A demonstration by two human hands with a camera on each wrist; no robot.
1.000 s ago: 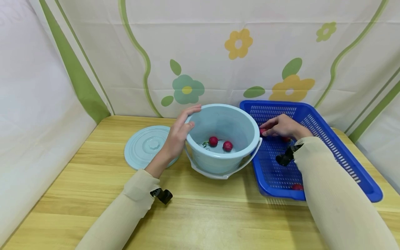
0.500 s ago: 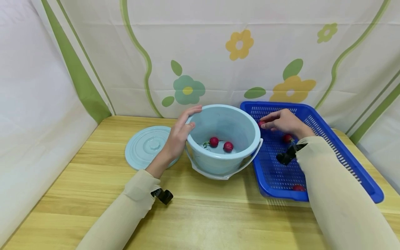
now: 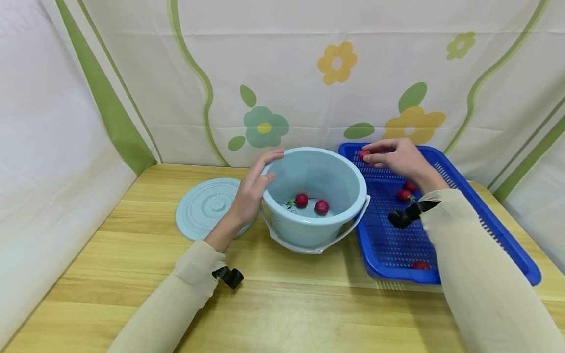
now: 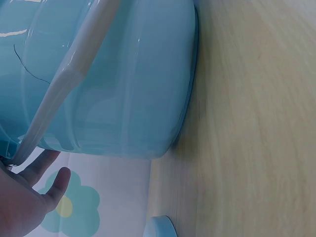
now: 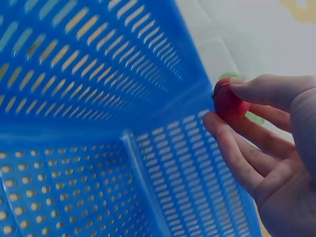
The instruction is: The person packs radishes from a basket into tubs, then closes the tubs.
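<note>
Lifted since before: radish [image 3: 364, 154] now up over the far left corner of the blue basket [image 3: 485, 215], pinched between thumb and fingertips of my right hand [image 3: 395, 158]. Left hand [image 3: 253, 189] rests flat-fingered against the rim of the bucket [image 3: 315, 230], two radishes [image 3: 311, 203] inside, lid [image 3: 207, 208] beside.

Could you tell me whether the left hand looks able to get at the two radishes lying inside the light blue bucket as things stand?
Probably yes. The left hand rests on the bucket rim, the lid lies off on the table, and the radishes sit uncovered at the bottom, so the opening looks free.
</note>
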